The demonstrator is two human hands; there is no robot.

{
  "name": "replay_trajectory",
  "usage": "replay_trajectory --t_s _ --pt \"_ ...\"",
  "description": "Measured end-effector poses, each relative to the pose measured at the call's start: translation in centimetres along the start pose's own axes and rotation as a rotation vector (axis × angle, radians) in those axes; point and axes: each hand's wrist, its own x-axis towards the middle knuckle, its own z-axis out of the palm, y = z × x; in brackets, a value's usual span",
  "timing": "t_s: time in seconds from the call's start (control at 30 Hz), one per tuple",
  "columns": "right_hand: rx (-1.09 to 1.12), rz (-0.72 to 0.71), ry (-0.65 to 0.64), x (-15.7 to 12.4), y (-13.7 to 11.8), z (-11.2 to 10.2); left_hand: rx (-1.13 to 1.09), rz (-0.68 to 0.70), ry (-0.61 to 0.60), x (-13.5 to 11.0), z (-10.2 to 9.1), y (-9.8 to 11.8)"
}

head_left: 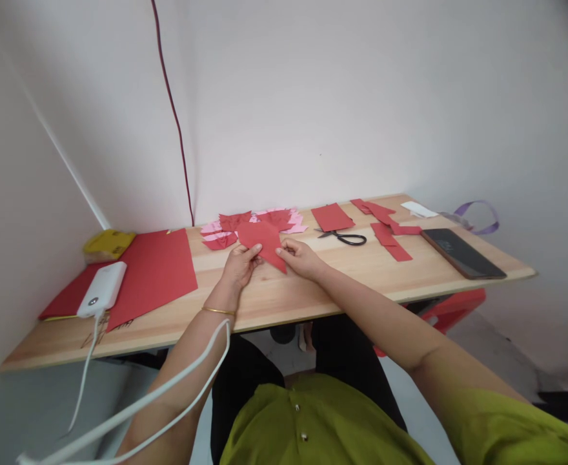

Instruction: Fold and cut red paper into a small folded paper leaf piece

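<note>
Between my two hands is a piece of red paper (264,237), tilted above the near middle of the table. My left hand (241,263) pinches its lower left edge, thumb on top. My right hand (299,257) is closed at the paper's right edge, thumb and forefinger on it. Just behind lie red and pink paper cutouts (219,231) with pointed ends, partly hidden by the held paper. To the right, scissors (344,237) with black handles rest beside a red paper square (332,217).
Large red sheets (168,274) lie at the left under a white power bank (102,289) with a cable and a yellow packet (108,245). Red paper strips (391,242), a dark phone or tablet (462,252) and a white slip (418,209) lie right on the wooden table (323,294).
</note>
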Motion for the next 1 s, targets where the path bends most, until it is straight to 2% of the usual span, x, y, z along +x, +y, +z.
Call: replay_trajectory --t_s 0.2,0.4,0.53,0.63,0.73,0.8,0.87,0.93,1.0 --pt "0.118 -0.038 0.062 0.3 0.3 0.0 0.041 0.017 -0.037 -0.1 0.2 -0.2" --pt "0.155 0.044 0.064 0.4 0.5 -0.3 -0.022 0.077 0.095 0.6 -0.3 -0.2" --pt "0.138 0.056 0.088 0.4 0.6 -0.4 0.054 0.148 0.148 1.0 -0.7 -0.4" --pt "0.046 0.074 0.062 0.3 0.8 -0.6 0.231 0.287 0.279 1.0 -1.0 -0.2" --pt "-0.212 0.037 -0.031 0.2 1.1 -0.7 0.452 0.522 0.410 0.5 -1.1 0.4" --pt "-0.420 0.003 -0.095 0.2 1.1 -0.6 0.609 0.655 0.365 0.0 -0.8 0.7" --pt "-0.588 0.004 -0.126 0.2 1.1 -0.4 0.733 0.721 0.243 -0.5 -0.4 0.7" --pt "-0.681 0.022 -0.138 0.3 1.0 -0.1 0.861 0.687 0.040 -0.9 0.2 0.3" --pt "-0.717 0.029 -0.149 0.4 0.9 0.0 1.027 0.578 -0.205 -1.0 0.5 -0.3"
